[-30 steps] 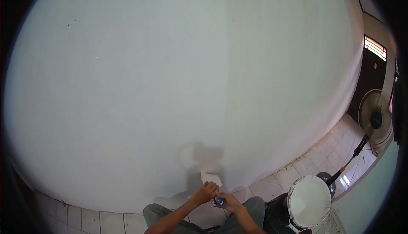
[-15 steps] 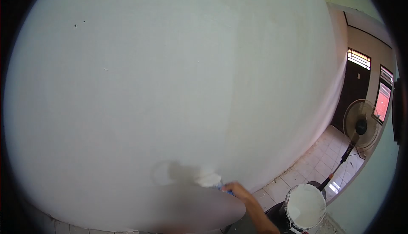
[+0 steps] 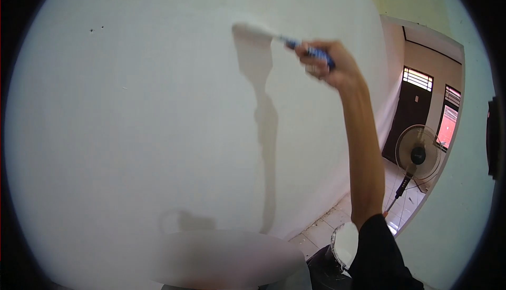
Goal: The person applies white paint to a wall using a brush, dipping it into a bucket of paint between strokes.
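My right hand [image 3: 337, 63] is raised in front of the pale wall [image 3: 174, 121], its fingers wrapped round the blue handle of a wide paintbrush [image 3: 255, 30]. The brush's white head points left and looks to be at the wall surface, slightly smeared by motion. Its shadow falls on the wall below, running down beside my bare forearm and black sleeve. Behind the sleeve, a bucket of white paint [image 3: 345, 242] is partly hidden. My left hand is not in view.
Through a doorway on the right stand a pedestal fan [image 3: 418, 154], a dark door [image 3: 411, 105] and a window [image 3: 448, 119]. White floor tiles [image 3: 321, 227] run along the wall's foot. A blurred grey shape [image 3: 226, 258] covers the bottom middle.
My right hand has swept the paintbrush from low near the floor to high on the wall. The view has shifted slightly, and my arm now covers part of the bucket.
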A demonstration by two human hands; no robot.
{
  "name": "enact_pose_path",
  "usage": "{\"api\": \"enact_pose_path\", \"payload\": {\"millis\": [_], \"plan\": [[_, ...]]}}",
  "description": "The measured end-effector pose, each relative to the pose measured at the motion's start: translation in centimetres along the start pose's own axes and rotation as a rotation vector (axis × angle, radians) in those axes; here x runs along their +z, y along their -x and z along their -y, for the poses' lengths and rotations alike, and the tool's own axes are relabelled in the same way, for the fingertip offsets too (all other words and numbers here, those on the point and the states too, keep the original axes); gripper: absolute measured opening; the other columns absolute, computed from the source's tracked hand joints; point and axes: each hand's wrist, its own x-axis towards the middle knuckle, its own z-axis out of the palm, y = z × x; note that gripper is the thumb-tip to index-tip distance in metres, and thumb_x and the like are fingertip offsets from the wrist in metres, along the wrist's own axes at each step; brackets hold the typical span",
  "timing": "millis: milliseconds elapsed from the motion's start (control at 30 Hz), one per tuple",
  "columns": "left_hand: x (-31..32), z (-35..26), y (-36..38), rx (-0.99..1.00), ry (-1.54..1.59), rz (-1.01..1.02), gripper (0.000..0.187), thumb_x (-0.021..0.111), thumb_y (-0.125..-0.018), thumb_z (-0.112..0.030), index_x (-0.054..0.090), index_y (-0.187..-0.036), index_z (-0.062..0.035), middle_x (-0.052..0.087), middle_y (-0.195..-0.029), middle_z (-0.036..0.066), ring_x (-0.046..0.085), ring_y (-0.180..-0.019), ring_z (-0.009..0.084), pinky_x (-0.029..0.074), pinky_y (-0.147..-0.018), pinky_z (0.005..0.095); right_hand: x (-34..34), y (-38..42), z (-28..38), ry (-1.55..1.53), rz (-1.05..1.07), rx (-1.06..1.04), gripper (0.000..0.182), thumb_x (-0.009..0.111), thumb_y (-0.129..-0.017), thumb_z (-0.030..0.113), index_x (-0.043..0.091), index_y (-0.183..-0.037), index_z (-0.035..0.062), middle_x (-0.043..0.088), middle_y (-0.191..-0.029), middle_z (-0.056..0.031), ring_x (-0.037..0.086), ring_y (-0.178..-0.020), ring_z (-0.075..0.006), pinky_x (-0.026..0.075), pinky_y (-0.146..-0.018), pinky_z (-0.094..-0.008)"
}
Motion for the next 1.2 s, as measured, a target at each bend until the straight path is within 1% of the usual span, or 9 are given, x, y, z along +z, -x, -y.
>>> {"api": "enact_pose_path", "payload": {"millis": [100, 200, 500, 600, 767, 900, 1000, 1100, 1200], "plan": [[6.2, 1.0, -0.1, 0.122, -1.05, -0.219, 0.025, 0.055, -0.085, -0.021, 0.063, -0.101, -0.0031, 0.06, -0.109, 0.018, 0.058, -0.1, 0.0349, 0.048, -0.089, 0.0451, 1.4, -1.3, 4.2, 0.112, 0.034, -0.118, 0.021, 0.043, -0.09, 0.008, 0.051, -0.097, -0.0095, 0.055, -0.071, -0.0021, 0.03, -0.042, -0.002, 0.024, -0.036, -0.0168], [-0.6, 1.0, -0.8, -0.229, 0.147, 0.243, 0.021, 0.054, -0.085, -0.018, 0.063, -0.098, -0.0039, 0.061, -0.107, 0.018, 0.058, -0.097, 0.0347, 0.049, -0.087, 0.0453, 2.3, -1.1, 4.8, 0.208, 0.006, -0.199, 0.02, 0.042, -0.09, 0.008, 0.051, -0.095, -0.008, 0.055, -0.071, -0.0022, 0.03, -0.042, -0.0023, 0.023, -0.036, -0.0169], [-1.2, 1.5, 0.5, -0.251, 0.321, -0.007, 0.019, 0.054, -0.085, -0.016, 0.063, -0.092, -0.0006, 0.062, -0.1, 0.019, 0.058, -0.093, 0.0365, 0.048, -0.082, 0.0465, 2.1, 5.3, -14.8, -0.019, -0.248, -0.002, 0.014, 0.052, -0.089, 0.018, 0.055, -0.087, 0.0039, 0.054, -0.062, -0.0057, 0.044, -0.042, -0.0087, 0.032, -0.033, -0.0216], [-3.0, 0.4, 0.9, -0.231, 0.326, -0.006, 0.02, 0.053, -0.085, -0.017, 0.063, -0.093, -0.0009, 0.062, -0.101, 0.018, 0.058, -0.095, 0.0363, 0.048, -0.083, 0.0468, 2.8, 12.6, -22.0, -0.09, -0.213, 0.151, 0.032, 0.054, -0.088, 0.018, 0.054, -0.109, -0.0059, 0.055, -0.063, -0.0065, 0.04, -0.036, -0.0067, 0.03, -0.032, -0.0184], [-2.0, -0.2, 1.3, -0.203, 0.224, -0.021, 0.024, 0.052, -0.086, -0.019, 0.064, -0.096, -0.0011, 0.062, -0.105, 0.017, 0.057, -0.098, 0.035, 0.047, -0.085, 0.0465, 4.0, 14.1, -19.4, -0.156, -0.109, 0.07, 0.035, 0.053, -0.09, 0.017, 0.05, -0.117, -0.0067, 0.06, -0.073, -0.0108, 0.043, -0.039, -0.0073, 0.033, -0.034, -0.0215], [3.3, 0.9, 1.5, -0.104, -0.119, -0.021, 0.026, 0.051, -0.087, -0.021, 0.064, -0.099, -0.0012, 0.063, -0.108, 0.016, 0.057, -0.101, 0.0339, 0.047, -0.087, 0.0463, 4.5, 7.1, -11.5, -0.112, -0.026, -0.182, 0.03, 0.05, -0.091, 0.018, 0.051, -0.111, -0.0053, 0.06, -0.074, -0.0102, 0.044, -0.042, -0.0075, 0.033, -0.036, -0.0208], [9.6, 2.5, 0.8, 0.12, -0.991, -0.152, 0.028, 0.051, -0.088, -0.022, 0.064, -0.101, -0.0014, 0.063, -0.11, 0.016, 0.057, -0.103, 0.0331, 0.046, -0.089, 0.0461, 4.4, 1.9, -6.7, -0.157, 0.12, -0.247, 0.024, 0.046, -0.093, 0.018, 0.052, -0.101, -0.0035, 0.059, -0.072, -0.0089, 0.042, -0.043, -0.0071, 0.032, -0.036, -0.0216], [0.4, -0.2, 1.5, -0.125, 0.059, -0.037, 0.016, 0.058, -0.077, -0.011, 0.066, -0.088, -0.0031, 0.062, -0.097, 0.018, 0.058, -0.093, 0.0369, 0.048, -0.081, 0.047, 6.1, -0.5, -5.8, 0.021, 0.022, -0.371, 0.022, 0.045, -0.094, 0.019, 0.052, -0.095, -0.0027, 0.058, -0.07, -0.008, 0.042, -0.043, -0.0071, 0.031, -0.035, -0.0225], [-9.1, -2.8, 1.4, -0.208, 0.366, -0.044, 0.011, 0.063, -0.073, -0.006, 0.068, -0.082, -0.0009, 0.061, -0.089, 0.022, 0.058, -0.088, 0.04, 0.049, -0.076, 0.0469, 7.3, -0.6, -10.8, 0.018, -0.094, -0.289, 0.025, 0.046, -0.095, 0.021, 0.052, -0.104, -0.0017, 0.058, -0.073, -0.0074, 0.041, -0.043, -0.0056, 0.031, -0.037, -0.0191]]}}
